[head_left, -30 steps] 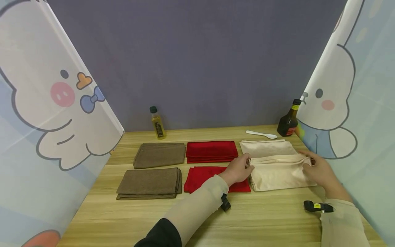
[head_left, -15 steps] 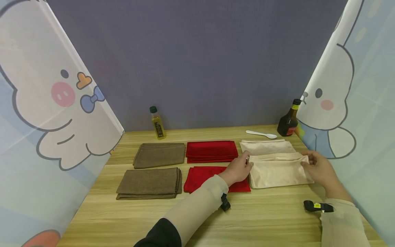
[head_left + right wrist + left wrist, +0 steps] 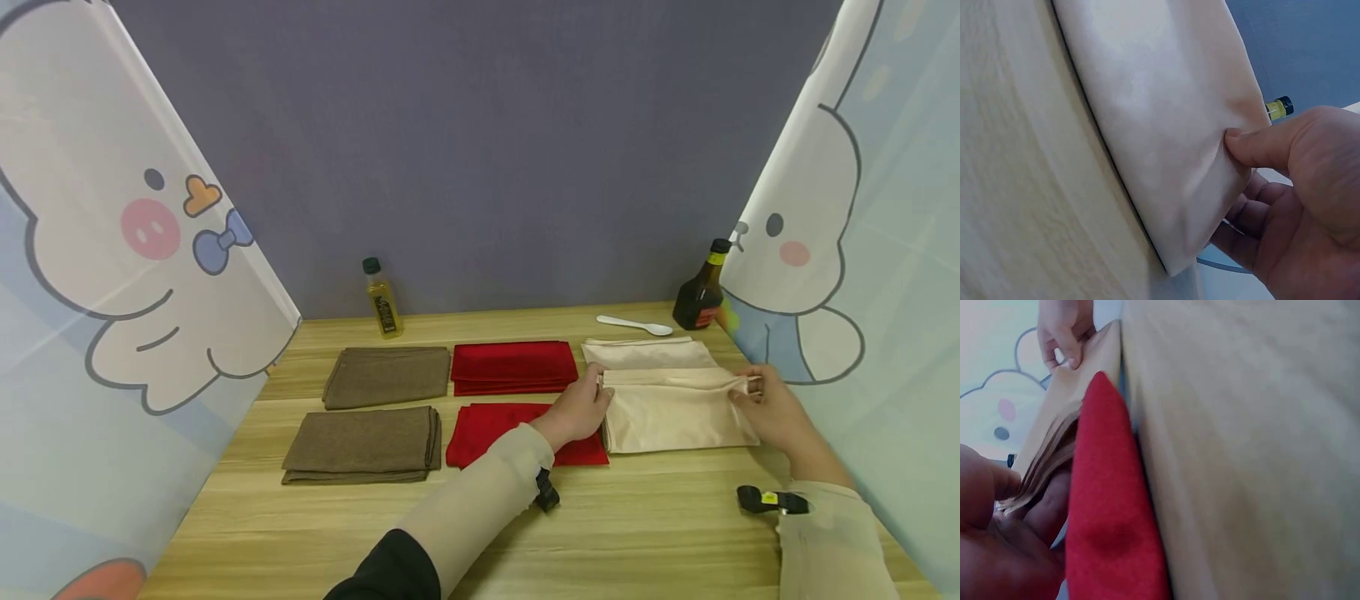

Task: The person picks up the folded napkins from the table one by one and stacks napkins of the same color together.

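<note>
Both hands hold a folded cream cloth (image 3: 678, 417) at the front right of the table. My left hand (image 3: 582, 407) pinches its left side; in the left wrist view the thumb lies over the stacked layers and the fingers are beneath. At the right end my right hand (image 3: 776, 412) pinches the cloth, its thumb (image 3: 1254, 147) pressing a crease into the fabric. Behind it lies another folded cream cloth (image 3: 648, 354), its front part covered in the head view. A folded red cloth (image 3: 487, 425) lies under my left forearm's line, partly hidden.
Another folded red cloth (image 3: 515, 367) and two folded brown cloths (image 3: 386, 377) lie further left. Along the back stand a small oil bottle (image 3: 385, 304) and a dark sauce bottle (image 3: 699, 292), with a white spoon (image 3: 633, 325) between them. Printed curtains flank the table.
Both hands have shifted slightly back and left with the front cream cloth, whose near edge now sits further back. The other cloths and bottles have stayed in place.
</note>
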{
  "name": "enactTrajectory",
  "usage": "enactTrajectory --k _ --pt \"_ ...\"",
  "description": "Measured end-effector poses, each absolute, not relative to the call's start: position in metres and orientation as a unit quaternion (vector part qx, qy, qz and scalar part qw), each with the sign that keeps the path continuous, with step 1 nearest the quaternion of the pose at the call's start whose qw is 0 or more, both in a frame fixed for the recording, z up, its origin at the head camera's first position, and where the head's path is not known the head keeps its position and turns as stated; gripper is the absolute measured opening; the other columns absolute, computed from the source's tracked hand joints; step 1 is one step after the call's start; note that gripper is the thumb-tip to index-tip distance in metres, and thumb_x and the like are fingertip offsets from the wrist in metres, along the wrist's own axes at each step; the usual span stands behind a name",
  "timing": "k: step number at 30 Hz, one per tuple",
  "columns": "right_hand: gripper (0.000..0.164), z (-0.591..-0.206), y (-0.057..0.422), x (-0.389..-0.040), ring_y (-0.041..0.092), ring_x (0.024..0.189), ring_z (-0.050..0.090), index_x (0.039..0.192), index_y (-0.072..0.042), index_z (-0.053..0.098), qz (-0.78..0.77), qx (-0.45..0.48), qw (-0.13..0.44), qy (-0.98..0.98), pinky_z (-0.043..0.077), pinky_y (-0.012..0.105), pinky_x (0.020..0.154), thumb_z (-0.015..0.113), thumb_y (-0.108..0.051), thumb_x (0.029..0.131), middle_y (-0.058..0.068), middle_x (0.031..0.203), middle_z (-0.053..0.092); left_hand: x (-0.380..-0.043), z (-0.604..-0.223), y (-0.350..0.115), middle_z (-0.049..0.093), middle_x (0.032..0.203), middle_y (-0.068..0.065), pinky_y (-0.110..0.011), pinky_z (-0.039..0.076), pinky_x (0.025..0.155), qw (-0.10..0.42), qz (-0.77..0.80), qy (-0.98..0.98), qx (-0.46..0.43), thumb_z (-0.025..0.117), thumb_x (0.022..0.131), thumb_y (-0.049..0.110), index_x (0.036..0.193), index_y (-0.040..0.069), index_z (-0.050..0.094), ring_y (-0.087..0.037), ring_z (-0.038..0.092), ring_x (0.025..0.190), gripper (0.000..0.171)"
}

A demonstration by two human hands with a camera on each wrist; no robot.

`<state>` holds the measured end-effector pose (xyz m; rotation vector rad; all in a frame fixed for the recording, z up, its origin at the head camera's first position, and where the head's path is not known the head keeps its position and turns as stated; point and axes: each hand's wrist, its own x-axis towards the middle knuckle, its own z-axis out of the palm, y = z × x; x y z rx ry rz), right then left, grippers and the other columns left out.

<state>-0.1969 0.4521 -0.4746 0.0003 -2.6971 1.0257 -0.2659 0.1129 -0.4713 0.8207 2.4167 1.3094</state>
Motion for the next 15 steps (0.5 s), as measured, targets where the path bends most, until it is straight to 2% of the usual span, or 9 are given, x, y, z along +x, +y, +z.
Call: enactTrajectory --k 2,4,7,9,11,15 --pt "0.047 -0.4732 0.4517 -0.197 0.011 0.09 0.056 0.138 0.016 0.035 0.361 -0.006 0.123 -0.924 0.048 0.018 0.065 0.058 -0.011 0.107 0.035 0.114 0.057 -0.2672 -0.472 0.1114 0.058 0.082 -0.003 -0.026 0.043 0.06 0.147 0.476 0.819 0.285 0.044 0.115 0.03 0.156 0.013 0.032 -0.013 0.048 0.058 0.046" --pt "0.052 -0.4721 0.4509 -0.197 0.004 0.089 0.056 0.14 0.016 0.032 0.373 -0.013 0.127 -0.919 0.049 0.016 0.065 0.059 -0.012 0.106 0.035 0.117 0.056 -0.2683 -0.4727 0.1099 0.066 0.098 -0.005 -0.026 0.046 0.066 0.159 0.496 0.805 0.283 0.045 0.115 0.03 0.158 0.012 0.029 -0.011 0.053 0.065 0.049" --pt "0.055 -0.4706 0.449 -0.1964 -0.009 0.085 0.051 0.141 0.016 0.03 0.391 -0.024 0.136 -0.91 0.049 0.014 0.066 0.06 -0.014 0.106 0.033 0.119 0.055 -0.2696 -0.4732 0.1088 0.068 0.121 -0.004 -0.026 0.049 0.078 0.168 0.516 0.792 0.28 0.047 0.114 0.03 0.159 0.014 0.028 -0.009 0.061 0.082 0.051" --pt "0.053 -0.4698 0.4475 -0.1961 -0.013 0.083 0.05 0.138 0.015 0.031 0.402 -0.031 0.142 -0.904 0.049 0.012 0.067 0.06 -0.014 0.105 0.032 0.119 0.054 -0.2701 -0.4736 0.1083 0.068 0.123 -0.004 -0.027 0.05 0.082 0.178 0.535 0.778 0.276 0.051 0.113 0.029 0.159 0.015 0.028 -0.008 0.063 0.092 0.053" --pt "0.046 -0.469 0.446 -0.1954 -0.014 0.082 0.05 0.132 0.011 0.037 0.399 -0.045 0.15 -0.904 0.049 0.013 0.065 0.061 -0.017 0.105 0.03 0.117 0.055 -0.2706 -0.4746 0.1088 0.069 0.117 -0.001 -0.026 0.051 0.083 0.186 0.555 0.763 0.274 0.056 0.11 0.025 0.158 0.015 0.029 -0.007 0.065 0.096 0.056" --pt "0.027 -0.4676 0.4436 -0.1947 -0.004 0.074 0.052 0.11 0.003 0.053 0.372 -0.065 0.178 -0.909 0.048 0.021 0.057 0.064 -0.021 0.104 0.02 0.101 0.063 -0.2714 -0.4772 0.1103 0.066 0.107 0.003 -0.024 0.052 0.079 0.195 0.586 0.737 0.273 0.067 0.103 0.016 0.157 0.012 0.029 -0.007 0.065 0.093 0.066"
